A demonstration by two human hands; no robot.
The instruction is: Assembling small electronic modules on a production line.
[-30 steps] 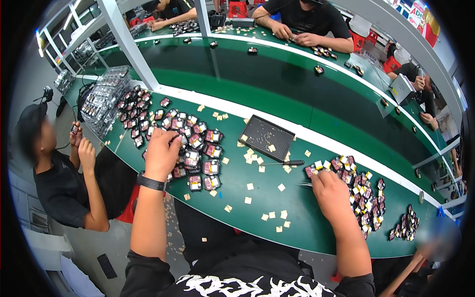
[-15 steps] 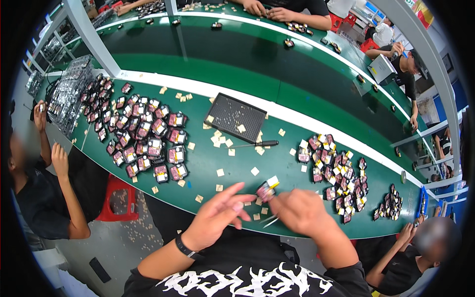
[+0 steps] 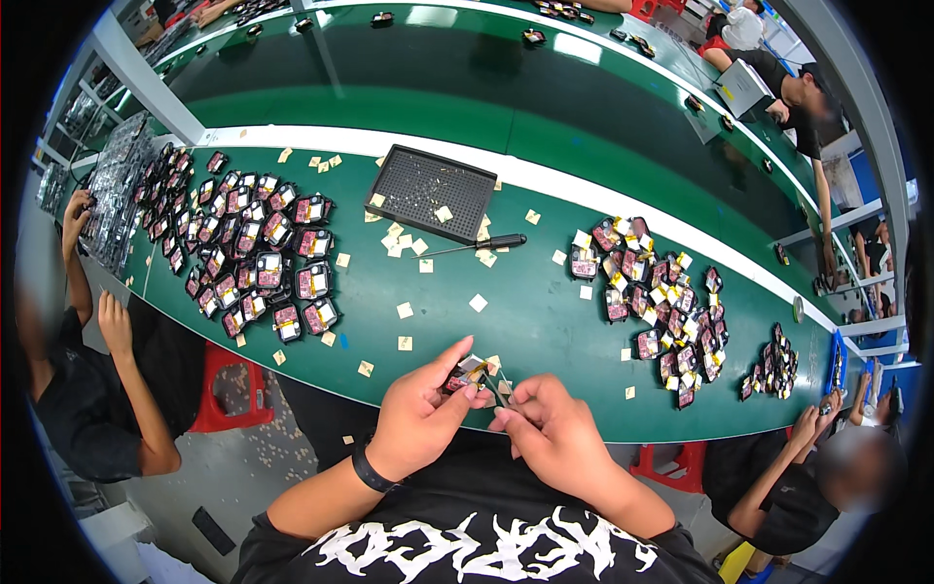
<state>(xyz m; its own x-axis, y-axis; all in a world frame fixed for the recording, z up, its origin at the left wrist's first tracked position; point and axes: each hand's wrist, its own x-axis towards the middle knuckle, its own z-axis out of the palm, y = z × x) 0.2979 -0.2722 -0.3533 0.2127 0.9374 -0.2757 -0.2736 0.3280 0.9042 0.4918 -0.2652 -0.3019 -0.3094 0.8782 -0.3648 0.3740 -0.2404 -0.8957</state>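
Observation:
My left hand grips a small black electronic module between thumb and fingers, close to the bench's near edge. The module has a pinkish board face and a bit of yellow. Beside it, my right hand pinches thin metal tweezers, whose tips reach toward the module. Fingers partly cover both things. Similar modules lie in a large heap to the left, and another group, many with white and yellow pieces, lies to the right.
A black perforated tray lies on the green bench, with a screwdriver just in front. Pale square pieces are scattered about. A smaller pile sits far right. Silvery stacked packs stand far left. People sit on both sides.
The module has gone from my right hand into my left. My right hand has turned and brought the tweezers up to it. The view has shifted slightly.

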